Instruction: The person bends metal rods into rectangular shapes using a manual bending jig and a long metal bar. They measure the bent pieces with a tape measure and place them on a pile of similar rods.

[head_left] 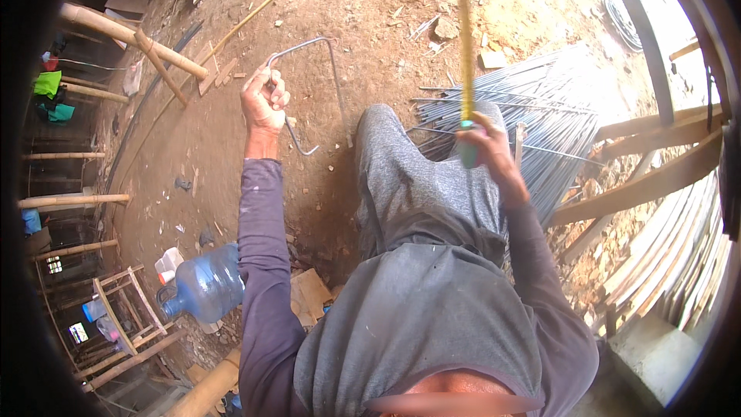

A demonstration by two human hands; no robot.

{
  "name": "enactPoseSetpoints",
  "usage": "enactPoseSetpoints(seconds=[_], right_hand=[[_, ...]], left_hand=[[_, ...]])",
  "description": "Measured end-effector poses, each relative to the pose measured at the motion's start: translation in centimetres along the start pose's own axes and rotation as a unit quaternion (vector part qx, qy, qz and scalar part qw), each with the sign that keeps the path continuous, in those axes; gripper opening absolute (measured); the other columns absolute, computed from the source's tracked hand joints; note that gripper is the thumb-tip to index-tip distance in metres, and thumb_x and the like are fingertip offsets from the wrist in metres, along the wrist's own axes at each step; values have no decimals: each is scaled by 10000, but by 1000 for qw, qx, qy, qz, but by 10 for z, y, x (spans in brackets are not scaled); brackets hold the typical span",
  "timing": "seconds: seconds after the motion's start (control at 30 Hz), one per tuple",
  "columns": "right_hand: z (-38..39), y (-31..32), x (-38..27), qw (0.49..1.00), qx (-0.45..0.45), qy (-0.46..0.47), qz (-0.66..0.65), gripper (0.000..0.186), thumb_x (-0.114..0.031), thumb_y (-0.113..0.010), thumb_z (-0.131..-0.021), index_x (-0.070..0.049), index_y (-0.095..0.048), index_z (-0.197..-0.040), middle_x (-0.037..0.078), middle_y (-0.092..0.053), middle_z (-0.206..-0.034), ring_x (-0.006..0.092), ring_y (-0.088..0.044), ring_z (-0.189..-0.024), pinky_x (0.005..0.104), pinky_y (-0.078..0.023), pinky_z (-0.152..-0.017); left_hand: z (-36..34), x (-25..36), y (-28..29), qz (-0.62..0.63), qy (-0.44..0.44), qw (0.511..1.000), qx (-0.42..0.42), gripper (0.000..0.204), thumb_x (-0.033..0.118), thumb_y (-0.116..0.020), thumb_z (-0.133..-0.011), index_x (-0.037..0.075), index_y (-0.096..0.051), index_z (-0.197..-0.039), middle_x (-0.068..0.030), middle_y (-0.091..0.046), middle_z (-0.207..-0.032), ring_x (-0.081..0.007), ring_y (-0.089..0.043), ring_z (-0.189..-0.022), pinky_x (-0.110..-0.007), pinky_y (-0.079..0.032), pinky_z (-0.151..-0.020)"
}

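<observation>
My left hand is closed around a bent metal rod, held out over the dirt at the left. The rod runs up from the fist, turns along a short top side and comes back down; its lower end hooks out below the hand. In my right hand is a tape measure with a greenish case. Its yellow blade sticks out straight, away from me, for some length. The rod and the blade are well apart.
A heap of thin steel rods lies right of my knees. Wooden beams frame the right side. A blue water jug lies by my left arm. Bamboo poles stand at the left; a yellow hose-like line crosses the dirt.
</observation>
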State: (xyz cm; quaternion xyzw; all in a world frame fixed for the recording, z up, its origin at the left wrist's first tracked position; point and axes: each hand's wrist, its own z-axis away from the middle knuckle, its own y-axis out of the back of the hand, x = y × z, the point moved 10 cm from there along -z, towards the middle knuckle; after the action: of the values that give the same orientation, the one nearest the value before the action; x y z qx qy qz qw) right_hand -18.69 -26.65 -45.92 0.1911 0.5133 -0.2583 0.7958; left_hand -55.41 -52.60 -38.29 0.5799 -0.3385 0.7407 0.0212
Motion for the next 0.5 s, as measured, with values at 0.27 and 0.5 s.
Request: enactPoseSetpoints(seconds=[0.27, 0.5], right_hand=[[-11, 209, 121, 914, 206, -118, 328, 661, -372, -671, -769, 23, -616, -1295, 228, -707, -1023, 321, -698, -922, 410, -536, -801], [9, 207, 155, 956, 195, -38, 214, 525, -316, -668, -785, 0, -656, -1204, 125, -644, -805, 230, -640, -624, 372, -498, -539]], left_hand=[[-7, 13, -15, -209, -13, 978, 17, 284, 118, -618, -978, -63, -604, -1197, -9, -545, -803, -38, -435, -528, -193, -318, -411], [-19, 15, -28, -139, 29, 989, -34, 293, 134, -615, -987, -68, -600, -1198, -13, -546, -802, -39, -422, -535, -188, -306, -418]])
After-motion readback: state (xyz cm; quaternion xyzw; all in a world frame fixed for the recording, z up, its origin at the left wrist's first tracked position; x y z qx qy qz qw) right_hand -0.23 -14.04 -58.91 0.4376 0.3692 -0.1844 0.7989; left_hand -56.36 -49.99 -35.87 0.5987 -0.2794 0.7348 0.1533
